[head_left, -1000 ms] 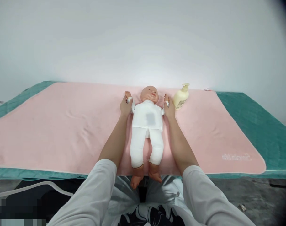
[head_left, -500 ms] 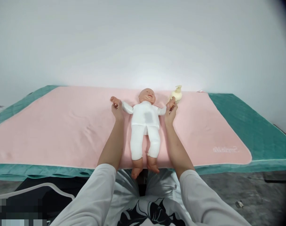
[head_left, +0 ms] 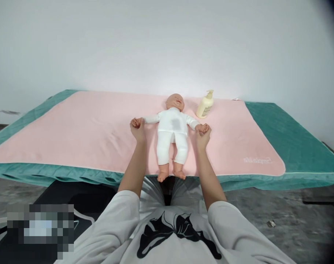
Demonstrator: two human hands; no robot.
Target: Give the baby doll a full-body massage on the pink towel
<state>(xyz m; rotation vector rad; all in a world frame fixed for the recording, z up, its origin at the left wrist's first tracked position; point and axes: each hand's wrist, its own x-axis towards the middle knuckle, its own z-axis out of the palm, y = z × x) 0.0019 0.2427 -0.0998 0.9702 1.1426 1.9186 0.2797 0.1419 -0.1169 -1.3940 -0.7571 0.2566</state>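
Observation:
A baby doll with a white cloth body lies on its back on the pink blanket, head toward the wall and feet at the near edge. Both its arms are stretched out sideways. My left hand is closed round the doll's hand on the left, thumb on top. On the other side my right hand grips the doll's other hand in the same way. Just beyond my right hand a cream pump bottle stands upright, apart from my fingers.
Under the blanket is a green quilted cover, set against a white wall. A black surface with a blurred-out patch lies at lower left. A small scrap rests on the grey floor at right.
My hands and the doll's hands have come lower, and the bottle is now in full sight behind my right hand. The whole view has shifted a little.

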